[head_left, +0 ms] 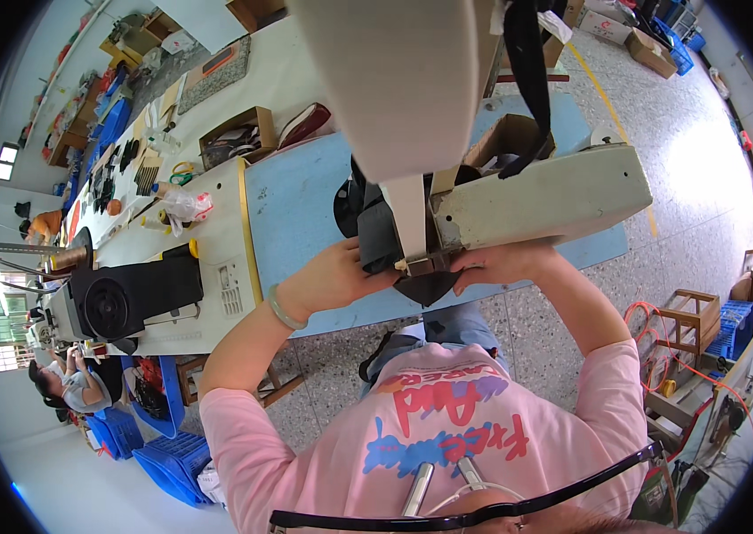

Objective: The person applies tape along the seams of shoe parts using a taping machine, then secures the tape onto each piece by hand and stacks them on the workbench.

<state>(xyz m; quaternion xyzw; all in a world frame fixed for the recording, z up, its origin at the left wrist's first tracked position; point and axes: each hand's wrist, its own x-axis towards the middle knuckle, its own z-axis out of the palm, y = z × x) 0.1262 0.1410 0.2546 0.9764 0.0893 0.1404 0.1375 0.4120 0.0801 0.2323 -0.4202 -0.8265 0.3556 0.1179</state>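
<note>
Both of my hands are at the working end of a cream sewing machine (394, 98), under its narrow front part. A black piece of material (428, 287), with a pointed lower edge, lies there between them. My left hand (332, 278), a pale bangle on its wrist, has its fingers closed on the left side of the black piece, beside a dark grey folded part (379, 238). My right hand (505, 265) is closed at the right edge of the black piece, just below the machine's pale horizontal arm (554, 205). The machine partly hides the fingertips and the stitching spot.
The machine stands on a blue tabletop (296, 205). An open carton (514, 138) sits behind its arm. Left are another table with a black-and-white machine (132, 298), green scissors (182, 173) and a shoe box (238, 138). Blue crates (172, 458) stand on the floor; a co-worker (74, 383) sits far left.
</note>
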